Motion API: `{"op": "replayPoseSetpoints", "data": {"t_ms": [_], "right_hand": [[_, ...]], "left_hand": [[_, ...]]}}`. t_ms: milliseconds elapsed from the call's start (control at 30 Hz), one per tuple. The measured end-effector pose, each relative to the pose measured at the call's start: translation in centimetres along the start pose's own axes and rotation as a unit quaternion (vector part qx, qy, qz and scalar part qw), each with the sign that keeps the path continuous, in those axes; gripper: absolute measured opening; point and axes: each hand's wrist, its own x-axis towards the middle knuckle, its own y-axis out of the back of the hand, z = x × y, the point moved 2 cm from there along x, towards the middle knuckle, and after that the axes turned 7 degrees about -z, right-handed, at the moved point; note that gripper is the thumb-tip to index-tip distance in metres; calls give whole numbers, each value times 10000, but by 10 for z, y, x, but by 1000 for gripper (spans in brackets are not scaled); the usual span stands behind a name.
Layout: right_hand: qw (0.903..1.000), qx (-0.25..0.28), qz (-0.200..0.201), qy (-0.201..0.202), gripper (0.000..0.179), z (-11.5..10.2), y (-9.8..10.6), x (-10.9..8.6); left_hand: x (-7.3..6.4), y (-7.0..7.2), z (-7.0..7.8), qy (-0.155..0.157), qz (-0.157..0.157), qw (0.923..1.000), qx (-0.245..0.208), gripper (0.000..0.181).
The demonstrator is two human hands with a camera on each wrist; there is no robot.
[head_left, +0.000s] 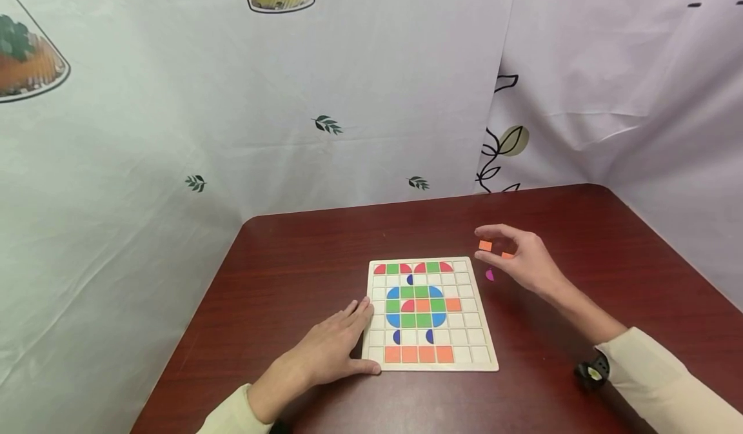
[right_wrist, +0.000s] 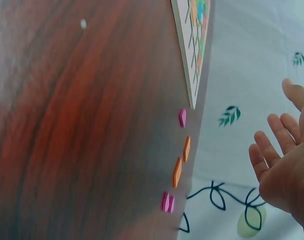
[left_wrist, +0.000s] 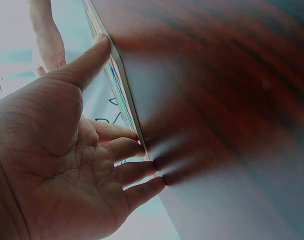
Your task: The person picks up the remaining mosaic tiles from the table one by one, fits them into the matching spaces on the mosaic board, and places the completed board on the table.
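Note:
A square-celled wooden board (head_left: 482, 337) lies on the table with colored tiles set in a pattern. My left hand (head_left: 327, 350) rests along its left edge, fingertips at the side and thumb at the near corner. Beyond the board's right side, my right hand (head_left: 528, 260) hovers above the table with thumb and fingers apart, holding nothing. Two orange square tiles (head_left: 485, 246) show beneath it. A magenta semicircular tile (head_left: 490, 275) lies by the board's right edge. In the right wrist view, orange tiles (right_wrist: 177, 172) and magenta pieces (right_wrist: 168, 202) lie flat in a line.
The dark red-brown table (head_left: 278, 279) stands against hanging white cloth (head_left: 371, 86) printed with leaves and plants. A black watch-like band (head_left: 593, 373) is at my right wrist.

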Motion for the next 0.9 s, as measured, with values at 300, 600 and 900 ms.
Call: {"op": "replayPoseSetpoints", "data": {"t_ms": [300,600,900], "right_hand": [[9995,-251,126,-128,57,22,17,-1],[9989,-256,229,-330,60,39,28,-3],[9981,-143,219,-550,61,47,34,-3]], "left_hand": [[0,0,0,34,-12,10000,8,109],[0,0,-1,29,-25,10000,0,108],[1,0,-1,47,-17,10000,3,108]]}}
